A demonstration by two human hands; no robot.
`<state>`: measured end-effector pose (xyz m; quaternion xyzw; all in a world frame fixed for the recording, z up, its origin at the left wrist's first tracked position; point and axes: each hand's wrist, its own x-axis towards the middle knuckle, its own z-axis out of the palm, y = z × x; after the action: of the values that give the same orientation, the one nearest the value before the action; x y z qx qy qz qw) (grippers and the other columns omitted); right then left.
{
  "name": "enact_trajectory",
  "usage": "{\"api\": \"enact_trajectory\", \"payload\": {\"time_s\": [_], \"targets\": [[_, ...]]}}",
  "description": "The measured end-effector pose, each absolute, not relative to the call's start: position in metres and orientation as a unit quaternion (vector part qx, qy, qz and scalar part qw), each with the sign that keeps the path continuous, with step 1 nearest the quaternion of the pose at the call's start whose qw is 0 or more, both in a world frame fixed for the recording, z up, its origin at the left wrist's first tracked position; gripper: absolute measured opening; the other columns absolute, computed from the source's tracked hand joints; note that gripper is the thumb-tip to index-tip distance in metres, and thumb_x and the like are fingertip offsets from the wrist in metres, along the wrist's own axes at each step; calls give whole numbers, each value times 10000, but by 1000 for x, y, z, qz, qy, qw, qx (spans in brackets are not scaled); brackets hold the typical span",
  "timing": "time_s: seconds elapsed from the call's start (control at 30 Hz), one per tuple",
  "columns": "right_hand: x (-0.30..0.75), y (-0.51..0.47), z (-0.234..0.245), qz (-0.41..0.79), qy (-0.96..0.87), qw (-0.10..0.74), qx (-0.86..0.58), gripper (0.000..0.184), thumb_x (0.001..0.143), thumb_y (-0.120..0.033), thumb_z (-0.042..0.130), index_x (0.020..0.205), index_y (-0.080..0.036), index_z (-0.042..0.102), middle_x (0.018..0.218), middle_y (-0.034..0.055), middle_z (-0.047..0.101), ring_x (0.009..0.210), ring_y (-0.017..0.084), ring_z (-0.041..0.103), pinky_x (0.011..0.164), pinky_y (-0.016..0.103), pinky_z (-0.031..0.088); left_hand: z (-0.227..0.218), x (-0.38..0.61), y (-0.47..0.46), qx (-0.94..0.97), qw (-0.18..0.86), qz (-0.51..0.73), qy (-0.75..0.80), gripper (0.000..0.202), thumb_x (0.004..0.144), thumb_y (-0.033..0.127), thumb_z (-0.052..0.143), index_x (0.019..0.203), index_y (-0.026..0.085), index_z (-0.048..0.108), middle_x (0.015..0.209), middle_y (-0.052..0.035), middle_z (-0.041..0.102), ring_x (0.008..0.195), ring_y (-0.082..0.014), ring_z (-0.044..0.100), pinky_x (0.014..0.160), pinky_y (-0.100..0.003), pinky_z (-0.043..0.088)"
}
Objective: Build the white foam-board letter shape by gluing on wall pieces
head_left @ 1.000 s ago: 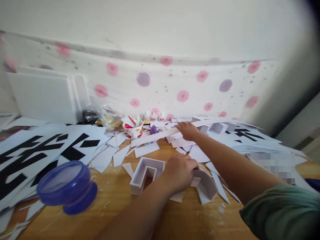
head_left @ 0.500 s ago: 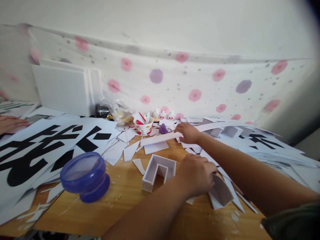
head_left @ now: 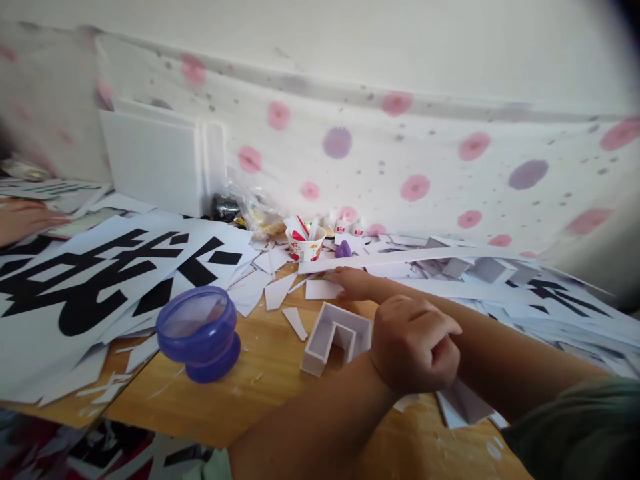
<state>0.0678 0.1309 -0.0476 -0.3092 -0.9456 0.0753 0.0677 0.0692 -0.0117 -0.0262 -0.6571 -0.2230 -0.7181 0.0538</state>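
My right hand [head_left: 351, 283] reaches across the table with its fingers stretched out, touching or just above a small white board piece [head_left: 320, 289]. A long white strip [head_left: 400, 258] lies just beyond those fingers. My left hand [head_left: 415, 347] is curled into a fist under the right forearm; anything inside it is hidden. Left of that fist stands a white U-shaped walled board form [head_left: 316, 347], open at the top. Another folded white piece [head_left: 463, 403] shows partly below the fist. A purple translucent footed bowl [head_left: 197, 333] stands on the wooden table [head_left: 260, 407].
Sheets with bold black characters [head_left: 100, 280] cover the left side, where another person's hand [head_left: 27, 220] rests. A paper tub [head_left: 306, 248] with utensils, small white bottles [head_left: 350, 229] and a purple lump [head_left: 343, 249] stand at the back. White panels [head_left: 155, 160] lean against the wall.
My right hand has moved toward me and left, away from the long strip. My left hand has lifted off the folded piece and curled into a fist. The view has shifted right-to-left.
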Motion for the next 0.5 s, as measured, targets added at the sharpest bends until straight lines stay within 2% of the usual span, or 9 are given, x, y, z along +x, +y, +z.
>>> {"api": "enact_trajectory", "payload": {"time_s": [0.17,0.23,0.3,0.33,0.4,0.5], "targets": [[74,123,-39,53,-953,-30,-298,577,679,-246,741,1239,-247,603,1105,81,642,848,232,646,699,323,495,-29,71,-10,-656,41,-719,-225,199,569,67,471,668,153,621,586,-11,624,545,-126,581,563,-270,444],[76,122,-33,40,-951,-46,-304,703,703,-339,728,1360,-248,495,1149,96,631,912,255,643,745,343,501,-29,72,-10,-659,41,-716,-227,197,571,70,473,667,153,623,585,-10,622,542,-125,575,559,-269,441],[76,128,-26,17,-946,-49,-320,886,699,-479,721,1462,-222,349,1257,144,569,992,301,623,812,394,494,-30,73,-10,-665,43,-710,-228,198,579,80,473,674,158,627,592,-9,626,544,-126,572,558,-269,439],[75,133,-22,2,-943,-48,-328,933,694,-537,712,1474,-209,321,1299,169,530,1022,324,610,836,422,487,-30,73,-11,-667,43,-707,-231,197,587,86,472,678,162,629,596,-9,629,547,-127,571,562,-271,440],[71,148,-16,-28,-939,-46,-339,905,693,-576,706,1442,-191,374,1346,198,472,1083,355,574,878,459,471,-30,72,-11,-675,38,-696,-242,196,607,97,465,683,171,630,603,-12,635,557,-132,572,571,-275,442],[64,171,-14,-59,-937,-61,-338,694,770,-492,694,1350,-177,477,1336,179,486,1150,328,530,916,452,465,-30,70,-13,-688,20,-672,-272,200,635,111,452,691,180,632,614,-24,643,574,-143,573,575,-284,442]]}}
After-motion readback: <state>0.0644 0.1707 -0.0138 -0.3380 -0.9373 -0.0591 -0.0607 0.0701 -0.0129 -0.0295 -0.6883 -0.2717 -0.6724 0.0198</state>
